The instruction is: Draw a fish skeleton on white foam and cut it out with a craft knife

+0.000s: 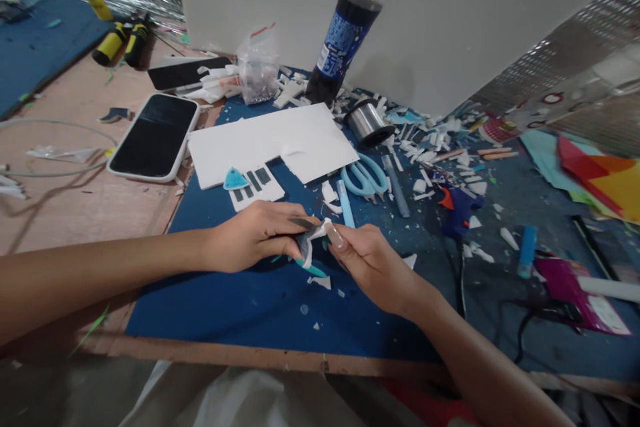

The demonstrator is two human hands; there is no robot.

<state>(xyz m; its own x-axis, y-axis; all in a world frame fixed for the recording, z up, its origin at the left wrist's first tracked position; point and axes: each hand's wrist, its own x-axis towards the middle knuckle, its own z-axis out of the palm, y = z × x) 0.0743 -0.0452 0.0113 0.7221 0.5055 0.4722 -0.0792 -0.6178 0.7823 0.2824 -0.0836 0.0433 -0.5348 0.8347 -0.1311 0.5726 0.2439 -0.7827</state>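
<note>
Over the blue mat (pixel 240 310), my left hand (pixel 257 235) is closed on a small curved piece with a grey face and white edge (pixel 311 245). My right hand (pixel 377 267) pinches the same piece's white end between thumb and fingers. Below the left fingertips a teal strip (pixel 313 269) shows, its exact attachment unclear. White scraps (pixel 323 282) lie beneath the hands. Beyond them are a white card with dark strips (pixel 257 188), a blue triangular piece (pixel 234 179), a white sheet (pixel 250 143) and blue-handled scissors (pixel 367 177).
Farther back stand a soda bottle (pixel 345 33) and a wire spool (pixel 369 123) among many white offcuts. A phone (pixel 155 137) and yellow-handled tools (pixel 123 43) lie left. On the right are a blue glue gun (pixel 457 210), a purple packet (pixel 575 293) and coloured sheets (pixel 600 177).
</note>
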